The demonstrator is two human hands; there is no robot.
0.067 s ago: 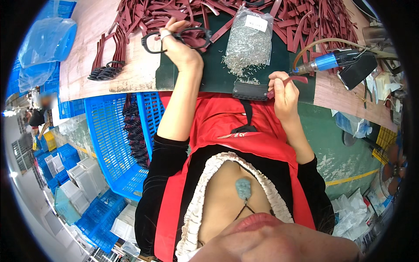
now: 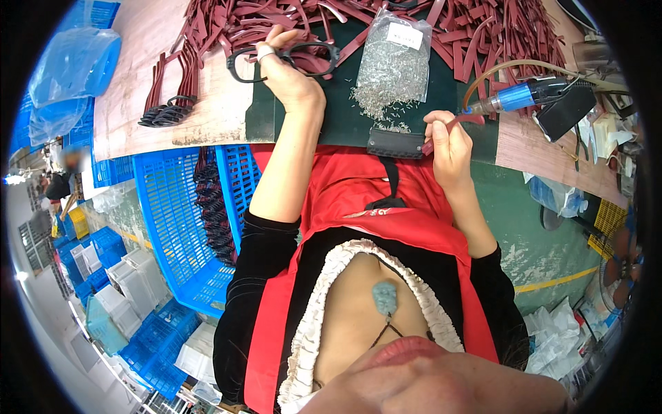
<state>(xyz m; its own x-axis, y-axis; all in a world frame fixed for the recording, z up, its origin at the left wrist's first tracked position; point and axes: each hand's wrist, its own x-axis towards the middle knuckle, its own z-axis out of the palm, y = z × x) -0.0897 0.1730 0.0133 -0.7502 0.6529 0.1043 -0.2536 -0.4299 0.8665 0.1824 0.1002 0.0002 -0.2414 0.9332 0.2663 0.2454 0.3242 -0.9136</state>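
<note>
My left hand point(image 2: 295, 86) is raised over the table's dark mat, its fingers closed around a black eyeglass frame front point(image 2: 334, 58). Between the fingers and thumb of my right hand point(image 2: 452, 148) is a dark red glasses temple point(image 2: 472, 119), sticking out to the right. That hand is beside a small black block point(image 2: 393, 143) at the mat's near edge. Tiny screws point(image 2: 378, 103) spill from an open clear bag point(image 2: 394, 61) between my hands, and some lie against the block. A screwdriver with a blue collar point(image 2: 514, 99) rests right of my right hand.
Heaps of dark red temples point(image 2: 476, 34) cover the table's far side. Assembled glasses point(image 2: 169, 110) lie at the left on the wooden tabletop point(image 2: 214, 117). Blue baskets point(image 2: 158, 207) stand below the left table edge, with stacked frames point(image 2: 215, 221) in one. A hose point(image 2: 510, 63) curves over the right side.
My left hand and the black frame front have shifted slightly right. The temple in my right hand has tilted up a little; the block has stayed put.
</note>
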